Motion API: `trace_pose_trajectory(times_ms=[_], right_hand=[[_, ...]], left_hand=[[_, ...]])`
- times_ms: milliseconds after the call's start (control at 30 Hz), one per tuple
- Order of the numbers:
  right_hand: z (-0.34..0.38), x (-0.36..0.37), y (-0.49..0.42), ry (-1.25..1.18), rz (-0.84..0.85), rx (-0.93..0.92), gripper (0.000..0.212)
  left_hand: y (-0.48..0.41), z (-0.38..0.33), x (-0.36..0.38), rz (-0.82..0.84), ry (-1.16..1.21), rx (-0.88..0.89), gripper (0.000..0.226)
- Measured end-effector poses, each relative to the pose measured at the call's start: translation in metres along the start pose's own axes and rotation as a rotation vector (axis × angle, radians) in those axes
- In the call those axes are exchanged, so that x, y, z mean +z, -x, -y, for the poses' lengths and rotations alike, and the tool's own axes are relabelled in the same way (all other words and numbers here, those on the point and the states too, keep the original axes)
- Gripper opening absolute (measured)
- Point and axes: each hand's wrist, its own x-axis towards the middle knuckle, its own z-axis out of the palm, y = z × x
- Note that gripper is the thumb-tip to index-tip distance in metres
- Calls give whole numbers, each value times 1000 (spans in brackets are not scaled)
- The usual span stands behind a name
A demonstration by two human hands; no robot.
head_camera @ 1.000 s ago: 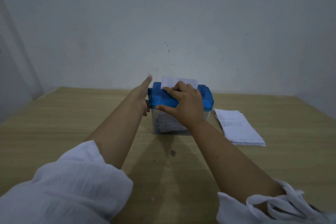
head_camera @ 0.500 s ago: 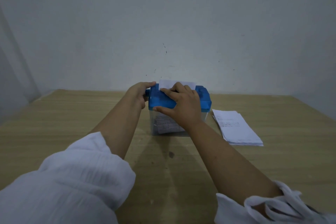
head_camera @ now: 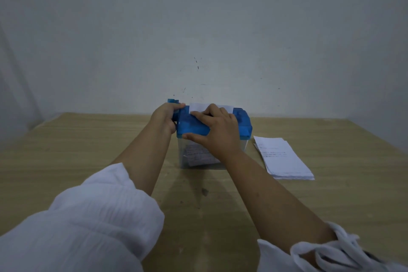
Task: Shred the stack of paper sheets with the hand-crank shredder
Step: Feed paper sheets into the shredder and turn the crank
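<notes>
Shredder (head_camera: 242,123) sits mid-table (head_camera: 66,150), at 12 o'clock from the person. One sheet (head_camera: 198,106) is in the slot w/ only a short strip showing above the blue lid, so it looks mostly fed thru. Left hand (head_camera: 164,117) is closed round the crank (head_camera: 172,101) at the lid's 9 o'clock side. Right hand (head_camera: 217,132) lies flat and spread on the lid, fingers by the sheet, gripping nothing, prob. steadying it. Clear bin under the lid already holds printed scraps. Stack (head_camera: 284,159) at the shredder's 3 o'clock, near but apart, looks several sheets thick. Judging by that: well begun, plenty left.
</notes>
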Motion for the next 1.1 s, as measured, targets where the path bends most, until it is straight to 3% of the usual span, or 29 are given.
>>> trace_pose_trajectory(times_ms=[100, 267, 467, 567, 700, 833, 967, 1100], right_hand=[[1, -1, -1, -11, -2, 5, 65], [1, -1, -1, -14, 28, 23, 64], [2, -4, -5, 10, 96, 55, 65], [2, -4, -3, -16, 96, 67, 66], [1, -5, -3, -30, 80, 59, 66], [0, -5, -3, -29, 82, 59, 65], [2, -6, -7, -38, 116, 89, 65], [4, -6, -7, -33, 127, 97, 65]], left_hand=[[-2, 1, 2, -20, 45, 112, 31], [-3, 7, 3, -15, 142, 205, 43], [4, 13, 2, -32, 172, 403, 45], [9, 15, -4, -17, 53, 445, 44], [12, -7, -11, -142, -347, 626, 53], [15, -31, -20, -150, -1124, 851, 36], [24, -43, -12, -234, -1740, 837, 37], [44, -51, -2, -239, -1966, 751, 21]])
